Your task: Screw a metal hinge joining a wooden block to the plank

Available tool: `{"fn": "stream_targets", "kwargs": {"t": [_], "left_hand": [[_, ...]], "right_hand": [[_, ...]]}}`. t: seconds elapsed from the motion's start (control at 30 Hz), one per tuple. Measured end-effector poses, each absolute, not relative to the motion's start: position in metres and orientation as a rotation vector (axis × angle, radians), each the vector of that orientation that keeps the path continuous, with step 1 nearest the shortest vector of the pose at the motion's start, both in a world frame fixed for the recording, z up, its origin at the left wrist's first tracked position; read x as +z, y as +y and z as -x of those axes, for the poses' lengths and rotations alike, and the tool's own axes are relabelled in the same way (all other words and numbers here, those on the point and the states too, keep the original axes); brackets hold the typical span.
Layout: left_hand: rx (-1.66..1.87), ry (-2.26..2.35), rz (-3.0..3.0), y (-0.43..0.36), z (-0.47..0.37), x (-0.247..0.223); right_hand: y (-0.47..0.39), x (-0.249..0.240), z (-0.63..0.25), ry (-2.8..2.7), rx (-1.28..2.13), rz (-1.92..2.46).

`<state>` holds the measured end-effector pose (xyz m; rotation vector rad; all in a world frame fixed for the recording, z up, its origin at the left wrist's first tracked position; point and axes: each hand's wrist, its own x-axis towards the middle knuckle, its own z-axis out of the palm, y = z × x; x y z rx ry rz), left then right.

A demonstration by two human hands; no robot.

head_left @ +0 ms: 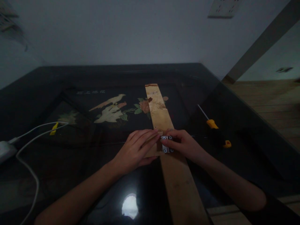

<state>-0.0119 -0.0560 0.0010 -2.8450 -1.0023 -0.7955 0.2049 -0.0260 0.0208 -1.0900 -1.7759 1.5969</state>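
A long wooden plank lies lengthwise on a dark glossy table, its far end rough and broken. On its middle sits a small silver metal hinge with screws in it. My right hand pinches the hinge from the right, thumb and forefinger on its plates. From the left, my left hand grips a short wooden block, fingers together over its top and thumb at its near side. The block's right end meets the hinge at the plank's left edge.
A screwdriver with a yellow and black handle lies right of the plank. White cables with a yellow tag run from a white power strip at the left. A wall stands behind the table.
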Motion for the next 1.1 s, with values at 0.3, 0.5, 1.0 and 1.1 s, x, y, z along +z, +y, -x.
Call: {"fn": "stream_targets", "kwargs": {"t": [0.3, 0.5, 1.0, 1.1], "left_hand": [[-0.780, -0.996, 2.850, -0.0559, 0.0129, 0.0018], [-0.790, -1.020, 2.857, -0.0559, 0.0134, 0.0021], [-0.875, -1.114, 2.918, -0.0549, 0.0133, -0.0027], [-0.855, -1.118, 2.912, -0.0541, 0.0130, -0.0025]], "right_hand": [[-0.0269, 0.0239, -0.2038, -1.639, 1.737, 1.111], [-0.0272, 0.0237, -0.2048, -1.679, 1.722, 1.124], [-0.0288, 0.0242, -0.2048, -1.720, 1.645, 1.146], [-0.0294, 0.0239, -0.2052, -1.673, 1.675, 1.161]]}}
